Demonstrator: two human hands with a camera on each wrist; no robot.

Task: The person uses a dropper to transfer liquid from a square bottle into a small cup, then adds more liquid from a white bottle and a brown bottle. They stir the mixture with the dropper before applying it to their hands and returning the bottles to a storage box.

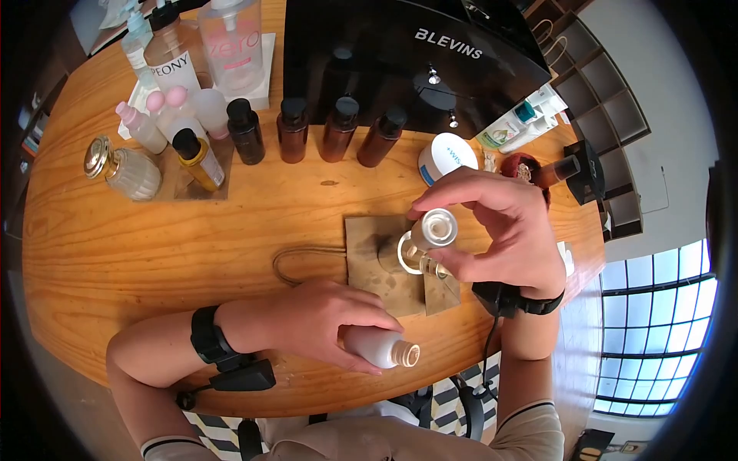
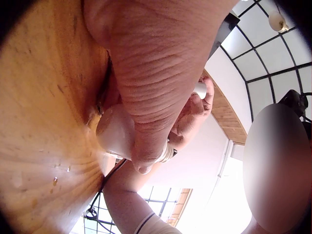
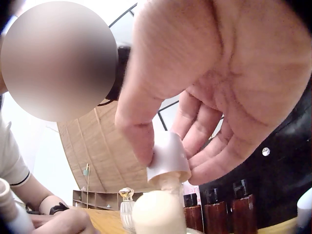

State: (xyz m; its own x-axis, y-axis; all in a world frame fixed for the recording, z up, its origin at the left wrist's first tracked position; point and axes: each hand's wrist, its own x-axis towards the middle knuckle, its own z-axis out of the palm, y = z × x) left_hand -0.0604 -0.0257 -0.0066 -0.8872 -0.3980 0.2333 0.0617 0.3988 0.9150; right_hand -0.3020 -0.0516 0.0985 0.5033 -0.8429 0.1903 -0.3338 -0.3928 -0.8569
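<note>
My left hand (image 1: 311, 323) grips an uncapped pale frosted bottle (image 1: 373, 347) near the table's front edge. The bottle lies tilted over, its threaded neck pointing right. Thumb and fingers of my right hand (image 1: 515, 223) pinch a small whitish cap (image 1: 440, 228), well apart from that bottle. In the right wrist view, the same cap (image 3: 168, 158) hangs with its wide end down, just over a cream rounded top (image 3: 159, 214). From the head view, a clear item with a white ring (image 1: 406, 252) stands beneath the cap on a brown paper bag (image 1: 369, 288), partly hidden.
Several dark brown bottles (image 1: 336, 138) line up before a black box (image 1: 369, 69). Pump bottles (image 1: 231, 46) and a ribbed glass jar (image 1: 134, 178) stand at left. A white tub (image 1: 448, 156) sits behind my right hand. The bag's cord handle (image 1: 284, 265) loops left.
</note>
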